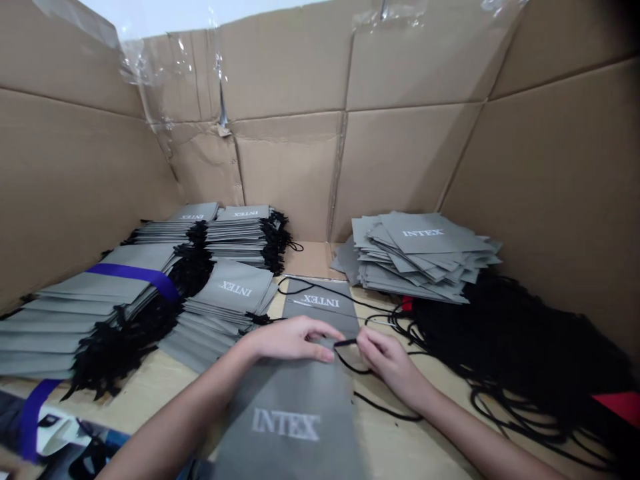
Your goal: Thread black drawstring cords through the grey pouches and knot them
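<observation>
A grey INTEX fabric bag lies flat on the table in front of me, printed side up. My left hand rests on its upper edge, fingers bent and pressing the cloth. My right hand is beside it, fingers pinched on a black cord whose end sits at the bag's top edge. The cord loops down and trails across the wood to the right. Another grey INTEX bag lies just beyond, print facing away.
Stacks of grey bags with black cords fill the left, one bundle wrapped in a purple band. A loose pile of grey bags sits at the right, above a heap of black cords. Cardboard walls enclose the table.
</observation>
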`<action>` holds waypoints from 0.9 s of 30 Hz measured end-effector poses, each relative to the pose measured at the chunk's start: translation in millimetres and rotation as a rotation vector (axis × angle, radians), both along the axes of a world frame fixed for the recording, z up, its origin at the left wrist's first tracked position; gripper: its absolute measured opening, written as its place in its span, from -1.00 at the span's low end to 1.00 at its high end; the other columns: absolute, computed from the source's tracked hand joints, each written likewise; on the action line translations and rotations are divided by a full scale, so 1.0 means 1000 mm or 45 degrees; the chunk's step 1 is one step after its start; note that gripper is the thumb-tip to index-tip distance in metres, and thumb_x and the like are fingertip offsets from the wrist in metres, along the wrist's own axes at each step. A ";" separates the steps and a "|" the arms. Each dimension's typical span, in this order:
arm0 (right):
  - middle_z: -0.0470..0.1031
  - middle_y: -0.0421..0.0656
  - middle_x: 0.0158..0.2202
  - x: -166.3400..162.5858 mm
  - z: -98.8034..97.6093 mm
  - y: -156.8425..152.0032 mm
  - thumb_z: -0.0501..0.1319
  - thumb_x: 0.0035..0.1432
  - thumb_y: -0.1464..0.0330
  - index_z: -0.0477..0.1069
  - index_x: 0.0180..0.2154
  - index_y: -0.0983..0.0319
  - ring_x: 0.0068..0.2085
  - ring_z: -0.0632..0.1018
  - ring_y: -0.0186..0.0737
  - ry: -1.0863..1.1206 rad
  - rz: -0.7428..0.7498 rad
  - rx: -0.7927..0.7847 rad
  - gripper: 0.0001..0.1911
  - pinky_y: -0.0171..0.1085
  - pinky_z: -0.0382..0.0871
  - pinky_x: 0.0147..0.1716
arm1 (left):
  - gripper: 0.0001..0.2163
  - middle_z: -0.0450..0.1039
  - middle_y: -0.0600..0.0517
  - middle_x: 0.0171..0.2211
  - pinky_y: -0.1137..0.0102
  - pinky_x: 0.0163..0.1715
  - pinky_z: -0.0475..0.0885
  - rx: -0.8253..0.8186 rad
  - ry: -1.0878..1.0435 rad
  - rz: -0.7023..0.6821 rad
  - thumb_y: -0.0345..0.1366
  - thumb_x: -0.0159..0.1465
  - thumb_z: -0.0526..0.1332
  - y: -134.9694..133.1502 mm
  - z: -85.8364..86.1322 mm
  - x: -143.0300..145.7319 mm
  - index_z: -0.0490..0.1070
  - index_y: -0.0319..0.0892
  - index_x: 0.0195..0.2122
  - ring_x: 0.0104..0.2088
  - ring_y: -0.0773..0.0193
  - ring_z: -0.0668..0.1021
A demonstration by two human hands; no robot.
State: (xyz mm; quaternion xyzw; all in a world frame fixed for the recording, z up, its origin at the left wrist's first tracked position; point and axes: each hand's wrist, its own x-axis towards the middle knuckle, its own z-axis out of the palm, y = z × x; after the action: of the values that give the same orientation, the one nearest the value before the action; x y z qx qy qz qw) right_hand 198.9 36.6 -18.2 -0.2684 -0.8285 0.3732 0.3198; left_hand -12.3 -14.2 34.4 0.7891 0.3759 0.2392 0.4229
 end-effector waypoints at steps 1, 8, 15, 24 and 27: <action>0.02 -0.34 -0.63 0.000 0.001 0.002 -0.05 0.24 0.13 0.09 -0.53 0.19 -0.61 0.12 -0.40 0.035 -0.020 -0.076 -0.63 -0.37 0.00 -0.63 | -0.56 0.32 0.00 0.10 0.41 -0.08 0.29 0.053 -0.010 -0.004 -0.31 0.18 0.18 -0.002 0.005 -0.004 0.26 -0.08 0.12 -0.01 0.22 0.40; 0.18 -0.33 -0.60 0.001 0.000 0.015 -0.22 0.26 0.09 0.11 -0.05 0.21 -0.65 0.17 -0.38 0.060 -0.124 -0.211 -0.59 -0.40 0.05 -0.68 | -0.65 0.47 0.02 -0.05 0.39 -0.07 0.32 0.529 0.434 1.311 -0.33 0.29 -0.08 -0.021 0.023 -0.078 0.40 -0.10 -0.01 -0.05 0.19 0.47; 0.28 -0.27 -0.60 0.010 0.009 0.028 -0.06 0.21 0.13 0.33 -0.37 0.21 -0.57 0.34 -0.32 -0.179 -0.174 0.100 -0.66 -0.36 0.18 -0.56 | -0.67 0.52 -0.36 -0.32 0.05 -0.28 0.36 0.299 0.894 1.809 -0.31 0.20 -0.03 -0.031 0.001 -0.154 0.49 -0.34 -0.24 -0.26 -0.24 0.54; 0.46 -0.18 -0.25 0.029 0.016 0.038 0.02 0.17 0.28 0.33 -0.21 0.15 -0.27 0.48 -0.20 -0.477 -0.312 0.466 -0.81 -0.27 0.29 -0.26 | -0.65 0.51 -0.35 -0.32 0.11 -0.31 0.33 0.307 1.151 1.450 -0.24 0.25 -0.08 -0.018 0.006 -0.122 0.43 -0.30 -0.18 -0.26 -0.20 0.54; 0.42 -0.10 -0.15 0.027 0.006 0.046 0.04 0.16 0.28 0.32 -0.13 0.17 -0.19 0.46 -0.14 -0.568 -0.396 0.522 -0.76 -0.23 0.29 -0.22 | -0.67 0.54 -0.17 -0.34 0.31 -0.34 0.32 0.371 1.077 1.180 -0.21 0.28 -0.11 -0.012 0.009 -0.082 0.45 -0.13 -0.23 -0.27 -0.01 0.56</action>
State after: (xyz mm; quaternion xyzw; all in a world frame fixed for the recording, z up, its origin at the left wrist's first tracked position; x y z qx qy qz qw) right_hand 225.8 82.4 -12.4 -0.3965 -0.8851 0.0776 0.2310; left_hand -94.2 -26.7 43.2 0.6203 0.7758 0.1138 -0.0207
